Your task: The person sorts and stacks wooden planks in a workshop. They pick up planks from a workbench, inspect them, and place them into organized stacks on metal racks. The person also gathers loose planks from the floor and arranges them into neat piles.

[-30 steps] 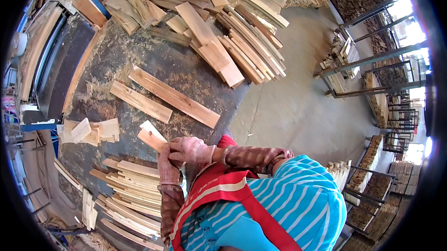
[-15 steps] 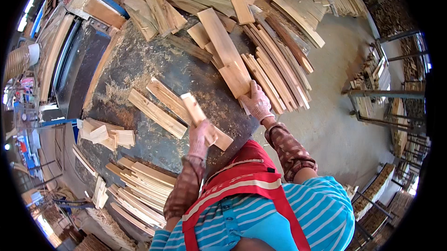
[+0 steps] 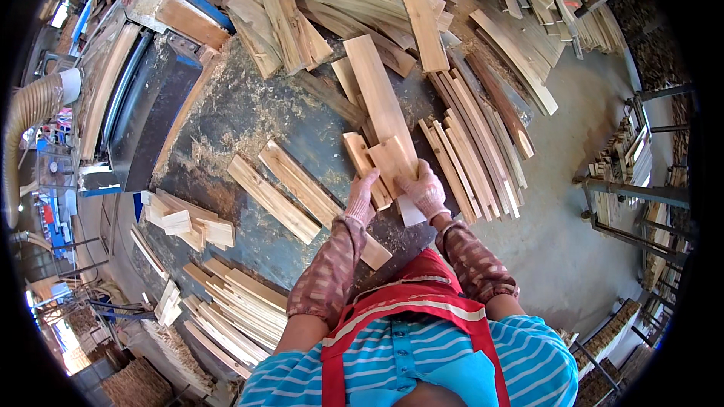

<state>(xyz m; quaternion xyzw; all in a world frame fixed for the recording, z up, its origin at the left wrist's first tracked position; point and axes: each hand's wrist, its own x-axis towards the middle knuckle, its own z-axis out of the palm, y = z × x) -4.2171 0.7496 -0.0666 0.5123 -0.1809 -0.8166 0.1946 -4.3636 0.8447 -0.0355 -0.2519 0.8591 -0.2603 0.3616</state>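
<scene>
Gloved left hand (image 3: 362,197), right hand (image 3: 424,191), rough flat plank (image 3: 383,105)

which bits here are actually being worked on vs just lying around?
In hand:
- left hand on a short wood piece
- right hand gripping a long board

Lying about:
- two planks flat on the sawdusty table
- stacked slats to the right
- offcut pile on the left
- dust hose at the far left

Bright, even daylight, soft shadows, sharp centre, heavy fisheye bending and black rim.
</scene>
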